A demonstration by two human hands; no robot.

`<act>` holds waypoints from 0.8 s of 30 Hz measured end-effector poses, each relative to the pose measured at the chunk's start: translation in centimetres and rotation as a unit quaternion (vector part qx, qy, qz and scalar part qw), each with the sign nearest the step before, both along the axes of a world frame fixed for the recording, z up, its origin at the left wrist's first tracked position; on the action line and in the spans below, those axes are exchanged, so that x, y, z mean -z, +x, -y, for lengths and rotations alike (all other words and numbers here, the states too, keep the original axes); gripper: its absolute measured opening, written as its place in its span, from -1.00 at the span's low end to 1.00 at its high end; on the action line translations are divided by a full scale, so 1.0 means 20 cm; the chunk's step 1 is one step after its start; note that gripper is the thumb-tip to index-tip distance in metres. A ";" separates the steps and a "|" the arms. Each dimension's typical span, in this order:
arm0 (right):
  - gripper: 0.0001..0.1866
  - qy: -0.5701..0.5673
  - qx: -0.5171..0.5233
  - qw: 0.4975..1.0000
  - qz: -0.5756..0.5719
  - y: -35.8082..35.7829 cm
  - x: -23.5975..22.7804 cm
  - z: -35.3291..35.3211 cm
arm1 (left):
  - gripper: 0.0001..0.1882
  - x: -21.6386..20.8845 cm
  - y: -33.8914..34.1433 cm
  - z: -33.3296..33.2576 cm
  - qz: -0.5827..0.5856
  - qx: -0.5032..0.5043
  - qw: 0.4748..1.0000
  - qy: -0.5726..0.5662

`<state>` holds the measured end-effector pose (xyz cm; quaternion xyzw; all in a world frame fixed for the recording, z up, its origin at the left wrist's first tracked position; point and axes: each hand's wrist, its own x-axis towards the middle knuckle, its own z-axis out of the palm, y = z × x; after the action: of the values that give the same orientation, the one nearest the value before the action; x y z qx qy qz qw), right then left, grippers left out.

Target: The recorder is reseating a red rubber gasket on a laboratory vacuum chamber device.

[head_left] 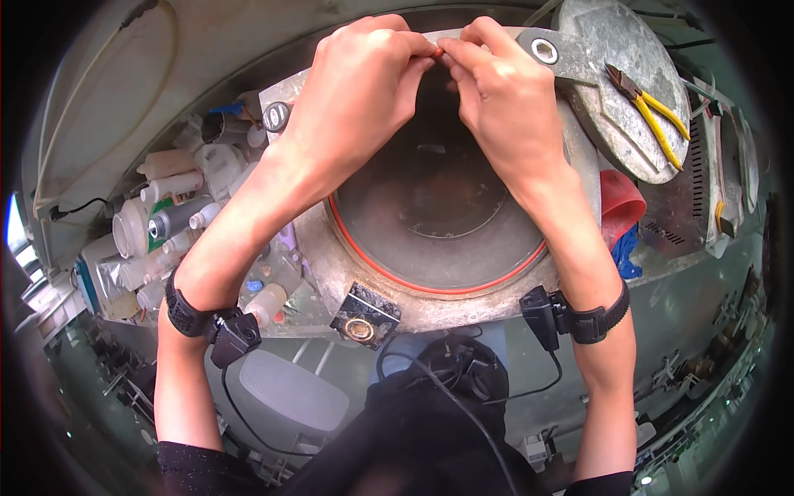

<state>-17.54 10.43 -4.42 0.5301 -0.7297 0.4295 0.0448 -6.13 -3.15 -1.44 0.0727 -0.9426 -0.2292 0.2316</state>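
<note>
An orange rubber sealing ring (451, 291) runs around the near rim of a round dark metal chamber (438, 190). At the far rim a short bit of orange, apparently the same ring, shows between my fingertips. My left hand (364, 70) pinches it from the left with thumb and forefinger. From the right, my right hand (509, 91) is closed on it too, its fingertips almost touching the left ones. My hands and forearms hide much of the ring's sides.
A thick round lid (628, 107) stands swung aside at the right, with yellow-handled cutting pliers (649, 116) lying on it. Several plastic bottles (174, 186) crowd the left. A red cup-shaped container (620, 202) sits right of the chamber. A black latch block (364, 318) projects at the front.
</note>
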 end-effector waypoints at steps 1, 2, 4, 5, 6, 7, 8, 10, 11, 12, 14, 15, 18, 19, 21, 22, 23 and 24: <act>-0.79 0.018 0.018 0.999 -0.045 0.00 0.00 0.00 | -0.86 0.00 0.00 0.00 0.001 -0.003 1.000 0.003; -0.79 0.034 0.034 0.995 -0.089 0.01 0.01 0.00 | -0.86 0.00 0.00 0.00 0.001 -0.004 1.000 0.003; -0.86 0.014 0.024 0.996 -0.081 0.02 0.02 0.00 | -0.86 -0.01 0.01 0.00 0.004 -0.007 1.000 0.024; -0.93 -0.006 0.015 0.997 -0.074 0.02 0.02 0.01 | -0.86 -0.02 0.01 0.00 0.001 -0.008 1.000 0.023; -0.93 -0.008 0.015 0.997 -0.077 0.01 0.02 0.01 | -0.85 -0.02 0.01 0.00 0.009 -0.011 1.000 0.016; -0.93 -0.004 0.013 0.996 -0.089 0.01 0.02 0.01 | -0.85 -0.02 0.00 -0.01 0.016 -0.014 1.000 0.008; -0.92 0.001 0.012 0.995 -0.099 0.01 0.02 0.01 | -0.85 -0.02 0.00 -0.01 0.016 -0.014 1.000 0.009; -0.91 0.000 0.012 0.995 -0.102 0.01 0.03 0.00 | -0.85 -0.02 -0.01 -0.02 0.012 -0.019 1.000 0.008; -0.90 -0.003 0.011 0.994 -0.107 0.01 0.03 0.00 | -0.85 -0.02 0.00 -0.02 0.011 -0.019 1.000 0.007; -0.90 -0.003 0.011 0.994 -0.107 0.01 0.03 0.00 | -0.86 -0.03 0.01 -0.02 0.018 -0.025 1.000 -0.001; -0.86 0.000 0.010 0.993 -0.118 0.02 0.03 0.01 | -0.86 -0.04 0.01 -0.02 0.025 -0.031 0.999 -0.009; -0.86 0.000 0.011 0.993 -0.118 0.02 0.03 0.01 | -0.85 -0.04 0.01 -0.02 0.018 -0.029 0.999 -0.016; -0.84 0.012 0.017 0.992 -0.127 0.03 0.02 0.01 | -0.84 -0.02 0.01 0.00 -0.006 -0.017 1.000 -0.015; -0.85 0.019 0.018 0.992 -0.126 0.04 0.02 0.01 | -0.84 -0.01 0.02 0.01 -0.025 -0.007 1.000 -0.007; -0.86 0.028 0.022 0.991 -0.127 0.04 0.01 0.01 | -0.84 -0.02 0.02 0.02 -0.013 0.003 1.000 -0.018; -0.87 0.028 0.020 0.991 -0.129 0.03 0.01 0.01 | -0.83 -0.03 0.02 0.02 0.000 0.012 1.000 -0.029; -0.87 0.027 0.018 0.991 -0.129 0.03 0.01 0.01 | -0.83 -0.03 0.02 0.02 0.001 0.011 1.000 -0.029; -0.87 0.027 0.017 0.991 -0.129 0.03 0.01 0.00 | -0.83 -0.04 0.01 0.02 0.008 0.021 0.999 -0.030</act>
<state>-17.03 10.41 -4.62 0.5695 -0.7383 0.3367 0.1312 -5.91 -3.51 -0.69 0.0474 -0.9521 -0.2056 0.2212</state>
